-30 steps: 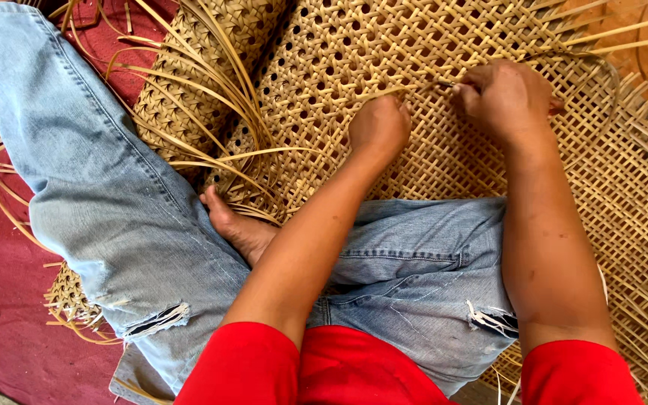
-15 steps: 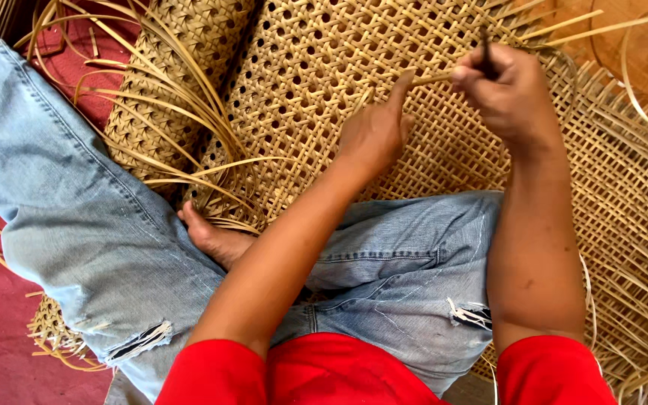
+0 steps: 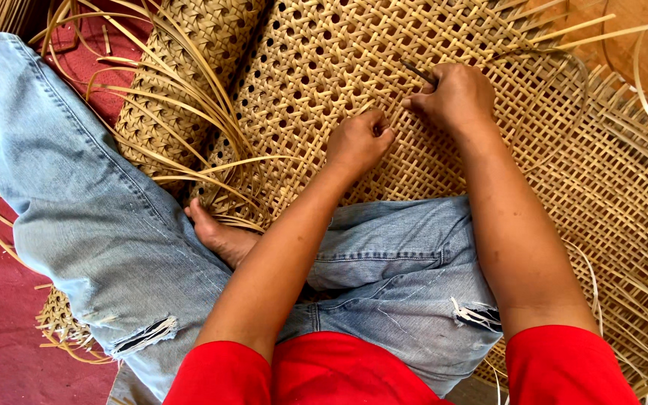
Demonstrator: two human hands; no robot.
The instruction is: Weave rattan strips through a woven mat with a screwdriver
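Hands have dropped lower on the woven cane sheet: right hand pinching a dark awl, left hand fisted, pressing the weave, so weaving continues.

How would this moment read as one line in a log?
left hand: pressed on cane mat | right hand: gripping thin dark tool at the weave | posture: seated, legs over mat

A woven cane sheet is spread ahead of the crossed legs, with both hands set on it, the left hand just beside the right hand, and a rolled mat laid to its left.
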